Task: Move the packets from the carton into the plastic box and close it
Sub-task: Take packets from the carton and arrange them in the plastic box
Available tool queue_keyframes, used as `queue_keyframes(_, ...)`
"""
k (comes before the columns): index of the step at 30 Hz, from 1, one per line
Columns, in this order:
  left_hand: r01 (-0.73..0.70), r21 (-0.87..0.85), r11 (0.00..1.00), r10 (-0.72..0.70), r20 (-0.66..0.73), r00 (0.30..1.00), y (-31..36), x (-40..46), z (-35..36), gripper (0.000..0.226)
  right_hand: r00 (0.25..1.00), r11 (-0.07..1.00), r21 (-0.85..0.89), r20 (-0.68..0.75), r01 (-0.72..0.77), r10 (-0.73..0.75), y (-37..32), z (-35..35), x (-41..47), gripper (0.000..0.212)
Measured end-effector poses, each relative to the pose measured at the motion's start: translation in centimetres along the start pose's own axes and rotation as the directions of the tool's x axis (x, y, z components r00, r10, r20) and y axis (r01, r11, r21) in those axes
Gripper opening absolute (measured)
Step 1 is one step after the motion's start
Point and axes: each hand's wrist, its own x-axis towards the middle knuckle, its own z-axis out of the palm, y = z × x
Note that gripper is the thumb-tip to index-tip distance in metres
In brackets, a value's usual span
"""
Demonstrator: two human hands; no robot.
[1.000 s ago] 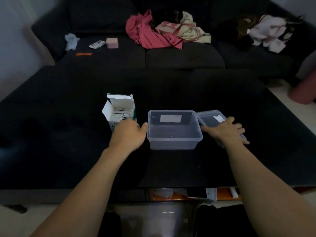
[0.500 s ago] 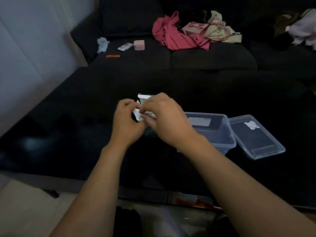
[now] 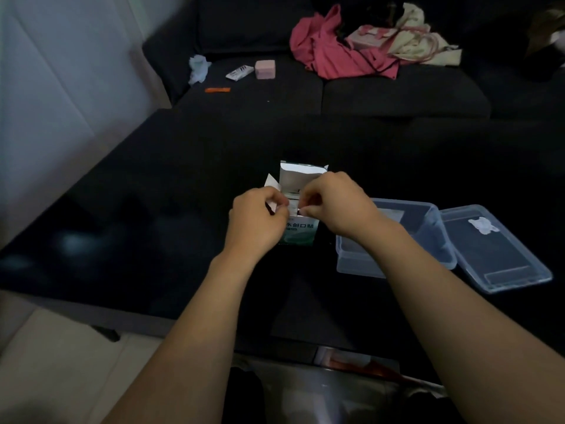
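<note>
Head view looks down on a dark table (image 3: 153,209) where the carton (image 3: 301,232) stands upright near the middle, its top flaps open and one tall flap raised at its 12 o'clock side. Left hand (image 3: 256,220) sits at the carton's 9 o'clock, fingers curled and pinching the white side flap. Right hand (image 3: 334,203) comes in from 3 o'clock, thumb and fingertips pinched together at the carton's open mouth; what exactly they hold is too small to tell. Packets (image 3: 293,203) show only as a pale sliver between the two hands, inside the carton. At 3 o'clock of the carton sits the plastic box (image 3: 428,234), clear and uncovered, partly hidden by the right forearm. Its lid (image 3: 501,255) lies flat just beside it, further toward 3 o'clock. At 12 o'clock, beyond the table, a dark sofa (image 3: 397,96) carries a pink garment (image 3: 333,56) and a small pink block (image 3: 265,68)
</note>
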Motion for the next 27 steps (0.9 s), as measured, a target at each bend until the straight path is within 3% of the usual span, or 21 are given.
queue_keyframes(5,0.041,-0.045,0.998,-0.039,0.039,0.998,0.1,-0.2,0.0,0.009,0.999,0.998,0.070,0.036,0.004,-0.007,0.1,0.5,0.1,0.007)
queue_keyframes(14,0.127,-0.147,0.981,-0.117,0.070,0.991,-0.3,-0.2,0.0,0.012,0.997,0.995,0.088,-0.057,0.050,-0.045,0.2,1.3,-0.1,0.002)
queue_keyframes(22,0.059,-0.175,0.983,-0.040,0.108,0.993,-0.3,0.0,-0.3,0.017,0.994,0.951,0.301,-0.102,0.070,-0.041,0.7,-0.2,-0.2,0.010)
queue_keyframes(27,0.071,-0.162,0.984,-0.052,0.120,0.991,-0.3,0.2,-0.3,0.025,0.980,0.969,0.210,-0.179,0.128,-0.091,0.0,-0.1,-0.5,0.011)
